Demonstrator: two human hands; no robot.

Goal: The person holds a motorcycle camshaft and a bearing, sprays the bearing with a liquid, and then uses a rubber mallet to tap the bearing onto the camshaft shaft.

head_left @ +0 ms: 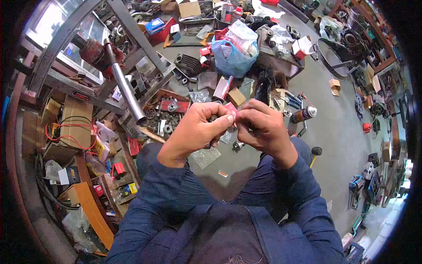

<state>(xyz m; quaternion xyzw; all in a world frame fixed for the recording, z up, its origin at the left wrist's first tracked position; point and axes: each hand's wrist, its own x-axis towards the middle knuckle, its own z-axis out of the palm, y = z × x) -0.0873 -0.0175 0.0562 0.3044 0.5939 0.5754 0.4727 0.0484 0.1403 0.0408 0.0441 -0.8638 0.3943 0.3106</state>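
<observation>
Both my hands meet in front of me above my knees, with a small red packet (230, 108) between them. The thumb and fingers of my left hand (195, 132) pinch it from one side. From the other side my right hand (268, 130) grips it with curled fingers, which hide much of it. What the packet contains cannot be made out. Below the hands, a small metal part (238, 145) lies near my right knee. A sheet of bubble wrap (205, 157) is on the floor below my left hand.
A spray can (304, 114) stands to the right of my right hand. Ahead is a stuffed blue plastic bag (235, 59) among boxes and engine parts. At left, a steel pipe (125, 90) slants from a press frame (79, 94). A cardboard box (74, 119) stands below it.
</observation>
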